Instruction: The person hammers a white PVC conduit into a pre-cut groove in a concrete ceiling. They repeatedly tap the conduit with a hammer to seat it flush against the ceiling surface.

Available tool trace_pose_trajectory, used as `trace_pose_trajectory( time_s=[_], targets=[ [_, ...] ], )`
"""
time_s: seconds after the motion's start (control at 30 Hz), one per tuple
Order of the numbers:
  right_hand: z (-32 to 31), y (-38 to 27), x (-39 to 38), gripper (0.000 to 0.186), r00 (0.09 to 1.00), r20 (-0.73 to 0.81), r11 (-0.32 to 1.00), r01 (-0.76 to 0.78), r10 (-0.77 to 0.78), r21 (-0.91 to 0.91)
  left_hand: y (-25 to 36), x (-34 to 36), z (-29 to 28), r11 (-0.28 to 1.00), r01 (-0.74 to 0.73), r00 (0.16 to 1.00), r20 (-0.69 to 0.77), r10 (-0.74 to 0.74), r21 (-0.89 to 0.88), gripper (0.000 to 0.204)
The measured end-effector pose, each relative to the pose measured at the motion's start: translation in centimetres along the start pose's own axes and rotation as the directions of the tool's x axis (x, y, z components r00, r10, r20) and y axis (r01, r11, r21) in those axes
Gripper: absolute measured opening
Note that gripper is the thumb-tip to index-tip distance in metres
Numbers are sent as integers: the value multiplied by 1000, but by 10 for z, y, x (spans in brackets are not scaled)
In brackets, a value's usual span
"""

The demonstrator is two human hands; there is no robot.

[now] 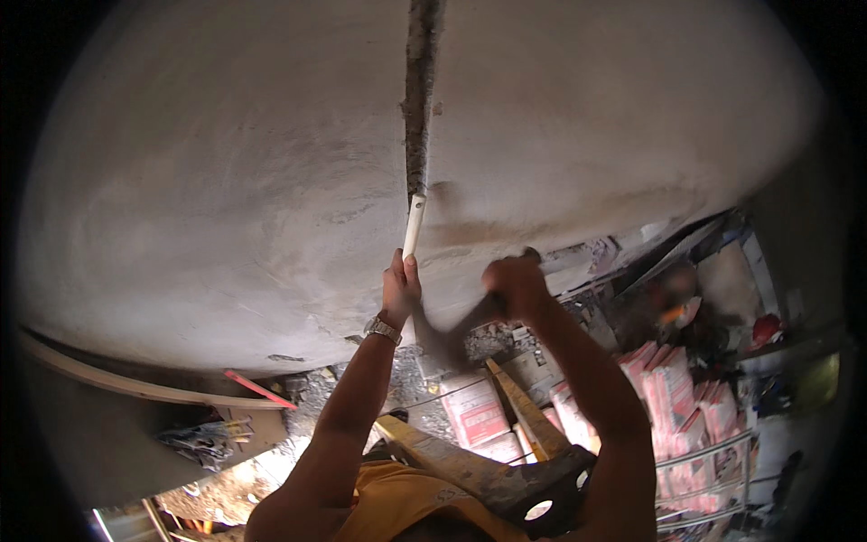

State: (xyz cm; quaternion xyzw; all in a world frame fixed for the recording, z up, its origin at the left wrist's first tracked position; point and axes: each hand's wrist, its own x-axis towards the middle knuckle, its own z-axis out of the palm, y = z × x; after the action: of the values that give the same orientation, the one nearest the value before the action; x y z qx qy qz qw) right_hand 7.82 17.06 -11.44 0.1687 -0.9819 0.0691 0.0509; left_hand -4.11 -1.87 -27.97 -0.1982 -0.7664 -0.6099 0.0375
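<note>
My left hand (397, 289), with a metal watch on its wrist, is closed around a slim white bar (414, 226). A dark spot like a hole marks the bar's upper end, which meets the lower end of a rough groove (417, 117) cut into the grey plastered wall (244, 172). To the right, my right hand (517, 285) grips the handle of a hammer (461, 336). Smeared by motion, its dark head hangs low, close to my left wrist. My left palm and fingers hide the bar's lower part.
Below me a yellowish stepladder (452, 452) stands among rubble. Red-and-white packages (474, 411) lie under it, with more stacked packages (673, 397) at right beside metal rails (704, 456). A red strip (260, 389) leans at lower left near a curved pale board (135, 375).
</note>
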Motion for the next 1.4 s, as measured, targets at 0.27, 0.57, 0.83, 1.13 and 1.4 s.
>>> trace_pose_trajectory(
  time_s=[0.27, 0.57, 0.83, 1.13, 1.4],
  targets=[
    [-16, -29, -1, 68, 935, -327, 984, 167, -137, 65, -6, 2, -5, 999, -8, 999, 44, 6, 54, 42],
    [-8, -25, 3, 59, 954, -287, 996, 87, -90, -24, 6, 1, -8, 1000, -9, 1000, 7, 9, -27, 38],
    [-13, -30, 1, 60, 953, -170, 960, -220, 249, 174, 6, -4, -6, 995, 20, 1000, -4, -21, -102, 38],
    [4, -11, -13, 62, 820, -163, 789, -441, 548, 428, 68, -27, -38, 983, 133, 976, 153, -152, 128, 35],
    [4, -6, -31, 47, 756, -210, 587, -269, 619, 763, 100, -26, -35, 952, 2, 1000, 12, -5, 306, 26]
  ],
)
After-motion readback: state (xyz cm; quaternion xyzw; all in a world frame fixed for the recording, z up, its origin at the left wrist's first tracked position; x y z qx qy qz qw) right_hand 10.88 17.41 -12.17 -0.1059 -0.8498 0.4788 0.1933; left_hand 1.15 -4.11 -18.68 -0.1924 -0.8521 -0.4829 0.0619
